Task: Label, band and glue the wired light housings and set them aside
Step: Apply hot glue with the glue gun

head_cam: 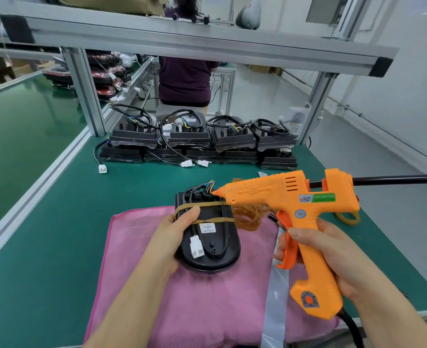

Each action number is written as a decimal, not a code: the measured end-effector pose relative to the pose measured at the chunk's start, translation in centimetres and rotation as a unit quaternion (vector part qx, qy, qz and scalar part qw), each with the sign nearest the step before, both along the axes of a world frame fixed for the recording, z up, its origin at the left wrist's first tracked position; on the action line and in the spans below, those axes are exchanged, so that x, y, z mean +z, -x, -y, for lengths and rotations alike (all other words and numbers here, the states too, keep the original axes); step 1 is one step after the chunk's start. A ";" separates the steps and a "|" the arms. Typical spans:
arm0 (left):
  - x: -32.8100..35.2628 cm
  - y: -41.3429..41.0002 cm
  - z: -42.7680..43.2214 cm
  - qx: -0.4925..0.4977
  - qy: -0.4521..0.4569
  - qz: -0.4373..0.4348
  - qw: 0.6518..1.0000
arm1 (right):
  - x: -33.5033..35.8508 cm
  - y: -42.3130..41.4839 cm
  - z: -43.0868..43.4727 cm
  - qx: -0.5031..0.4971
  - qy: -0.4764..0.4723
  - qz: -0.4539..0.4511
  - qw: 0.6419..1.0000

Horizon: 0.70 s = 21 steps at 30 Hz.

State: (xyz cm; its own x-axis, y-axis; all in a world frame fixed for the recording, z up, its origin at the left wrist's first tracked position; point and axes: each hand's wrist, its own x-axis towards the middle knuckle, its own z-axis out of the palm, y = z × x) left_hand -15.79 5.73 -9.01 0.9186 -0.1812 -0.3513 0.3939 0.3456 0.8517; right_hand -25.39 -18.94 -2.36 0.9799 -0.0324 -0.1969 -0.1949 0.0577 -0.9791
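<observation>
A black light housing lies on a pink cloth. Two tan rubber bands cross it, a white label sits on its back, and a white connector lies on it. My left hand grips its left side, thumb on the upper band. My right hand holds an orange glue gun, a finger on the trigger. The nozzle tip touches the spot where coloured wires enter the housing's far end.
Two stacked rows of wired black housings stand at the back of the green table. Loose rubber bands lie right of the housing. A label strip runs along the cloth. A person stands beyond the bench frame.
</observation>
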 end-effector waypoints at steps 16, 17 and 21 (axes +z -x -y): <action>0.0 -0.1 -0.2 -0.009 0.001 0.001 1.000 | 0.2 -0.1 0.0 -0.008 -0.001 0.019 1.000; 0.1 -0.1 -0.2 -0.010 0.000 0.001 1.000 | 0.1 -0.1 0.1 -0.004 -0.003 0.016 1.000; 0.2 0.0 0.0 -0.014 -0.010 0.000 1.000 | -0.1 -0.2 -0.1 0.011 -0.022 0.020 1.000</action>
